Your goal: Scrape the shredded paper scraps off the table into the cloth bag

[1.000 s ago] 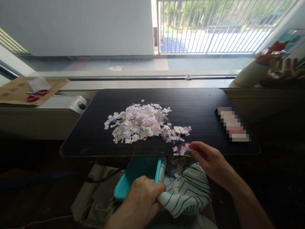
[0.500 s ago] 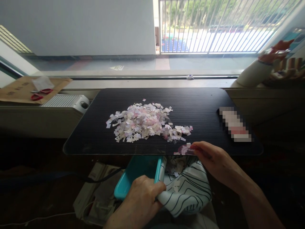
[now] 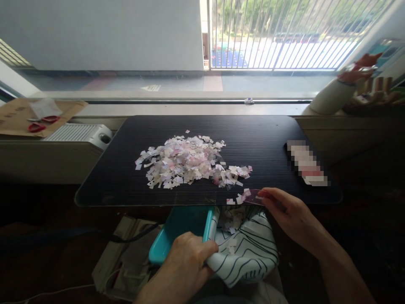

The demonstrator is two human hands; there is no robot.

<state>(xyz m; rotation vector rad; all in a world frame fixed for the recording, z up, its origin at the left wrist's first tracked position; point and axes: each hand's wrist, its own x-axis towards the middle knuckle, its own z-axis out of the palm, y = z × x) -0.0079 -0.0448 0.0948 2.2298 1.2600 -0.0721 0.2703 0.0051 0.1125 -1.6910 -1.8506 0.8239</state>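
Observation:
Below the table's front edge, my left hand [image 3: 186, 261] is closed around the rim of a turquoise plastic basin [image 3: 160, 249] together with the edge of a white cloth [image 3: 249, 257] with black wavy lines. Paper scraps [image 3: 232, 245] lie in the cloth's hollow. At the front edge my right hand [image 3: 289, 213] pinches a thin, translucent pink plastic piece [image 3: 253, 197], held low at the tabletop. A few scraps lie at its left end. A large heap of cut paper bits [image 3: 186, 160] covers the middle of the black table [image 3: 259, 139], with a smaller cluster [image 3: 234, 175] to its right.
A blurred-out phone-like object [image 3: 306, 164] lies on the table's right side. Red-handled scissors [image 3: 42, 123] rest on brown paper [image 3: 12, 109] at the left. A white figure [image 3: 330, 97] stands on the right by the window. A box-like item [image 3: 110, 253] sits below.
The pink plastic piece has shifted slightly right, away from the scraps near its tip. My left hand keeps its hold on the basin and cloth. The whole view has shifted slightly.

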